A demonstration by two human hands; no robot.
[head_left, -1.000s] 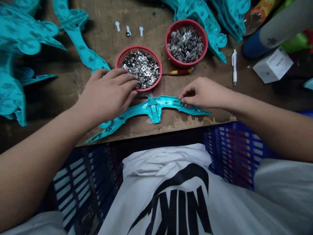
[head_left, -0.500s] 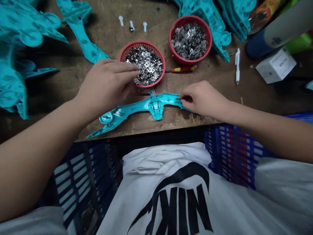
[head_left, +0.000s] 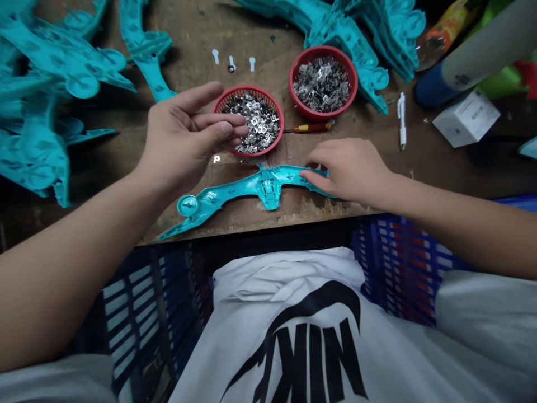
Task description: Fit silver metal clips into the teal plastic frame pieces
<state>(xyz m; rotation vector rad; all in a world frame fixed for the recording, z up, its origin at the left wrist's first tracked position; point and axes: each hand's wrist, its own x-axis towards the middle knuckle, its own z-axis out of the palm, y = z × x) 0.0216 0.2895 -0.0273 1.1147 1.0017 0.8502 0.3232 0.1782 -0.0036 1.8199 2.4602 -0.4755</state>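
Work on the turquoise part (head_left: 269, 190) looks unfinished: left hand (head_left: 178, 132) loosely spread near the clip basket (head_left: 281, 120), right hand (head_left: 351, 166) curled, its pinch unclear.

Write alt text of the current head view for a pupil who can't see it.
A person's right hand touches a curved turquoise part on a table; their left hand hovers near a red basket of metal pieces. Similar parts lie nearby.

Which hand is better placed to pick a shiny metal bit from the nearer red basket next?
Left, I think. The left hand has its fingers beside or over the red basket; the right hand is farther off, at the right end of the turquoise part.
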